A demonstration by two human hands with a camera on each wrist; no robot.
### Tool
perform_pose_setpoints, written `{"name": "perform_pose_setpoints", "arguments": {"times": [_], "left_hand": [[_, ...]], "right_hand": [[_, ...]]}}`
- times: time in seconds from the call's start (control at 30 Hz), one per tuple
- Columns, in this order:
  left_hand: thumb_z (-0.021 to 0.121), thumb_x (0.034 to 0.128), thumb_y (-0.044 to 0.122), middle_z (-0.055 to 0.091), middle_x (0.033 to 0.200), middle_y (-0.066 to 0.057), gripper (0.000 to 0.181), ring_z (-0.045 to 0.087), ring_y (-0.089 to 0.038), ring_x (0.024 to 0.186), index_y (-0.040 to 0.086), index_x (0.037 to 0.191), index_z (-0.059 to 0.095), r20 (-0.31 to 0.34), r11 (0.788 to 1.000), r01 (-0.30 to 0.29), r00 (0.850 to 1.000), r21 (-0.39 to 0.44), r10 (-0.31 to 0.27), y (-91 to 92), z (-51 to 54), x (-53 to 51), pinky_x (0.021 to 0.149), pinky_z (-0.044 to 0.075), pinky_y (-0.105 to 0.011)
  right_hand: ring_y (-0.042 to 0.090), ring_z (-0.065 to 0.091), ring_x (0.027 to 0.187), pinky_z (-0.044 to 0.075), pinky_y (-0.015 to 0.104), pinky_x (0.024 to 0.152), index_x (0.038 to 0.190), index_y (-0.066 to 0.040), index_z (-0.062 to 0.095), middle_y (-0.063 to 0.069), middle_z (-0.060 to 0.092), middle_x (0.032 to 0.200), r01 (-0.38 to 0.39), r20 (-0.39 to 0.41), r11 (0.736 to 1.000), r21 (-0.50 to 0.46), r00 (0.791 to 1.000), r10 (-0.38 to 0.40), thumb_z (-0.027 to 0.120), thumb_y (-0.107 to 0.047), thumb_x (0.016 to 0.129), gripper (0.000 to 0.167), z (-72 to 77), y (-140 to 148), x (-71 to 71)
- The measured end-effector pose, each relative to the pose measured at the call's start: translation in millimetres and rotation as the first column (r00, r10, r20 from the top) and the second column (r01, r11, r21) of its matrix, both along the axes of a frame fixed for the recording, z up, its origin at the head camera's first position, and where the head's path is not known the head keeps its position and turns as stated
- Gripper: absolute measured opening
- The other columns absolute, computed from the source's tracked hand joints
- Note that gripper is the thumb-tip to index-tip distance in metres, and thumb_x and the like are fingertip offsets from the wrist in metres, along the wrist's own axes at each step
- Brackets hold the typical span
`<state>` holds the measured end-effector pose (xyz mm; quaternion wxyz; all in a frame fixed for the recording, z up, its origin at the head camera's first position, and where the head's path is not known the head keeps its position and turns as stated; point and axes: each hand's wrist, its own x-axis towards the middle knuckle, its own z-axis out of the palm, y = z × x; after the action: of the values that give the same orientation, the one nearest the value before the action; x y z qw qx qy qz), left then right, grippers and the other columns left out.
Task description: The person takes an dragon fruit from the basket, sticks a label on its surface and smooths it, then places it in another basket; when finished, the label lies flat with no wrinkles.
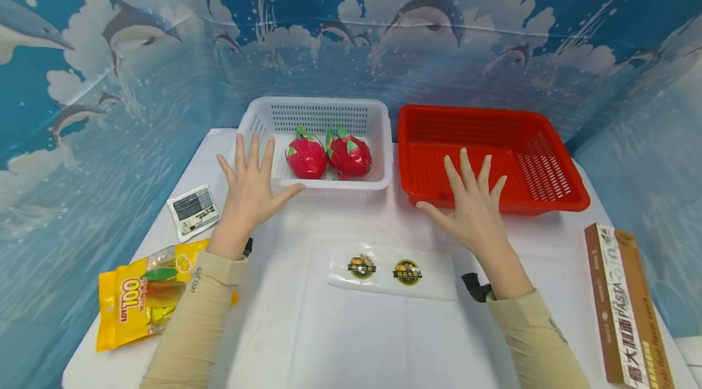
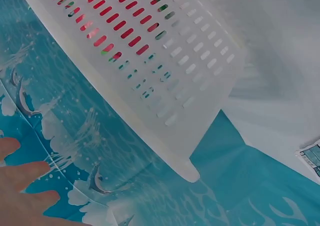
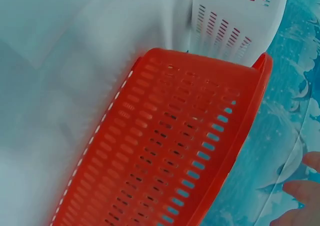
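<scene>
Both hands are held out with fingers spread and nothing in them. In the head view my left hand (image 1: 249, 191) hovers by the left front corner of a white slotted basket (image 1: 378, 180). Two red dragon fruits, one on the left (image 1: 306, 157) and one on the right (image 1: 351, 156), lie inside that basket. My right hand (image 1: 473, 209) is in front of a red slotted basket (image 1: 576, 199), its fingers overlapping the basket's interior in view. Fingertips of the left hand (image 2: 25, 186) and of the right hand (image 3: 302, 191) show at the edges of the wrist views.
A clear plastic bag (image 1: 433, 276) with two round labels lies flat at the table's middle. On the left are a small silver-white packet (image 1: 194, 212) and a yellow snack bag (image 1: 131, 303), partly behind the sleeve. A brown pasta box (image 1: 627, 310) lies at the right edge.
</scene>
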<state>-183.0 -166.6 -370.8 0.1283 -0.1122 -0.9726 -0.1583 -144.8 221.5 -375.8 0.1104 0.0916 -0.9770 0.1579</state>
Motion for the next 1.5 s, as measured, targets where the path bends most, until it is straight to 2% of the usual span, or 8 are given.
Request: {"name": "perform_pose_setpoints", "arguments": {"times": [0.5, 0.77, 0.97, 1.1, 1.27, 1.4, 1.5], "left_hand": [[0.059, 0.0892, 0.058, 0.006, 0.164, -0.023, 0.095, -0.008, -0.044, 0.150, 0.007, 0.157, 0.017, 0.060, 0.995, -0.074, 0.996, 0.070, 0.070, -12.9, -0.4, -3.5, 0.110, -0.006, -0.076], [0.053, 0.0930, 0.058, 0.004, 0.164, -0.023, 0.093, -0.007, -0.043, 0.151, 0.009, 0.159, 0.010, 0.136, 0.978, -0.151, 0.982, 0.144, 0.132, -29.4, -2.5, -16.0, 0.111, -0.004, -0.075], [0.050, 0.0947, 0.058, 0.006, 0.163, -0.025, 0.091, -0.002, -0.044, 0.151, 0.006, 0.158, 0.009, 0.174, 0.956, -0.215, 0.968, 0.198, 0.181, -39.6, -4.8, -23.5, 0.115, 0.003, -0.071], [0.049, 0.0956, 0.056, 0.008, 0.162, -0.026, 0.090, 0.004, -0.046, 0.150, 0.003, 0.157, 0.012, 0.206, 0.926, -0.270, 0.954, 0.263, 0.219, -43.1, -6.2, -25.7, 0.117, 0.010, -0.066], [0.053, 0.0968, 0.049, 0.011, 0.161, -0.028, 0.086, 0.007, -0.045, 0.149, 0.000, 0.156, 0.014, 0.246, 0.865, -0.355, 0.928, 0.353, 0.280, -43.8, -10.2, -25.4, 0.119, 0.014, -0.061], [0.054, 0.0979, 0.042, 0.013, 0.160, -0.027, 0.081, 0.010, -0.044, 0.149, 0.000, 0.155, 0.017, 0.259, 0.798, -0.425, 0.903, 0.428, 0.342, -41.8, -14.8, -22.7, 0.119, 0.017, -0.058], [0.056, 0.0977, 0.040, 0.016, 0.160, -0.025, 0.079, 0.015, -0.043, 0.147, 0.001, 0.155, 0.018, 0.263, 0.731, -0.470, 0.883, 0.494, 0.389, -37.9, -19.1, -19.3, 0.119, 0.020, -0.056]], "right_hand": [[0.049, -0.008, 0.149, -0.005, 0.077, 0.109, 0.158, -0.014, 0.021, 0.013, 0.006, 0.166, -0.072, -0.006, 0.997, -0.042, 0.997, 0.072, 0.069, -0.051, 0.085, 0.095, 0.3, -20.7, 1.1], [0.048, -0.006, 0.150, -0.004, 0.076, 0.110, 0.157, -0.014, 0.022, 0.012, 0.007, 0.166, -0.114, -0.006, 0.991, -0.072, 0.994, 0.113, 0.069, -0.052, 0.085, 0.094, 5.4, -37.0, -13.6], [0.046, -0.004, 0.150, 0.000, 0.075, 0.111, 0.157, -0.016, 0.023, 0.011, 0.010, 0.166, -0.135, 0.002, 0.985, -0.108, 0.991, 0.136, 0.069, -0.054, 0.084, 0.094, 9.3, -54.7, -28.2], [0.045, -0.003, 0.151, -0.001, 0.072, 0.113, 0.157, -0.016, 0.024, 0.011, 0.011, 0.166, -0.138, 0.034, 0.978, -0.158, 0.989, 0.145, 0.067, -0.056, 0.085, 0.093, 11.1, -67.8, -39.3], [0.043, -0.001, 0.152, 0.000, 0.070, 0.115, 0.157, -0.016, 0.024, 0.010, 0.012, 0.166, -0.142, 0.071, 0.967, -0.213, 0.985, 0.160, 0.064, -0.057, 0.087, 0.090, 13.1, -83.0, -54.1], [0.041, 0.000, 0.152, 0.002, 0.066, 0.118, 0.158, -0.018, 0.023, 0.010, 0.014, 0.166, -0.135, 0.103, 0.958, -0.253, 0.981, 0.166, 0.061, -0.059, 0.088, 0.089, 13.9, -93.2, -66.2], [0.041, 0.003, 0.152, 0.008, 0.066, 0.118, 0.157, -0.018, 0.023, 0.010, 0.016, 0.165, -0.128, 0.127, 0.953, -0.276, 0.978, 0.168, 0.060, -0.059, 0.089, 0.088, 14.3, -100.4, -76.0]]}}
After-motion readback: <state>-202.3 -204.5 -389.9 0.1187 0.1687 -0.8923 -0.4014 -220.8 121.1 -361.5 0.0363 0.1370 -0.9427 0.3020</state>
